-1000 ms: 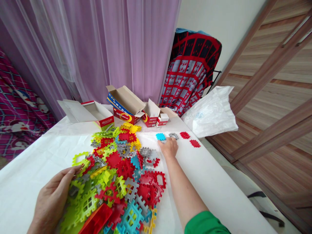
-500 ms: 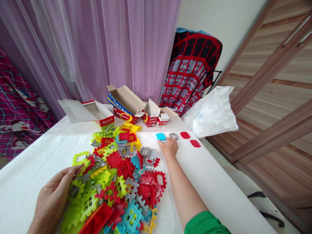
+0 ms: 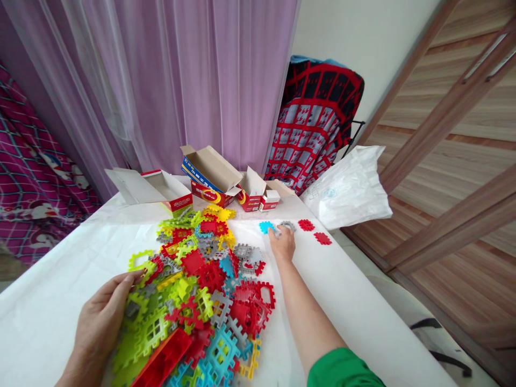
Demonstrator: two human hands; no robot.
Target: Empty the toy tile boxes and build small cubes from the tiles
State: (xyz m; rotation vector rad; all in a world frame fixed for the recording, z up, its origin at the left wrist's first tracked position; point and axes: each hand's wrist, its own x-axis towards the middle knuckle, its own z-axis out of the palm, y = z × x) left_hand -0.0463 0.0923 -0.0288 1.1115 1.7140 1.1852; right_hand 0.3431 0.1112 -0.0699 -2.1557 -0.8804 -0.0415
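A heap of interlocking plastic tiles (image 3: 197, 290) in red, green, yellow, grey and blue lies on a white-covered table (image 3: 60, 279). My left hand (image 3: 102, 320) rests flat on the heap's left edge, fingers apart, touching green pieces. My right hand (image 3: 282, 243) reaches to the far side, fingertips on a small grey piece (image 3: 287, 225). Beside it lie a small blue piece (image 3: 265, 227) and two small red pieces (image 3: 306, 224) (image 3: 322, 237), set apart from the heap. Whether the right hand's fingers grip the grey piece is not visible.
Open cardboard boxes (image 3: 209, 174) (image 3: 155, 188) stand at the table's far edge. A white plastic bag (image 3: 349, 188) hangs over the right corner. Behind are purple curtains and a chair draped with red patterned cloth (image 3: 318, 123). Wooden floor lies to the right.
The view has shifted slightly. My right hand has edged a little farther toward the grey piece. The left hand stays on the heap.
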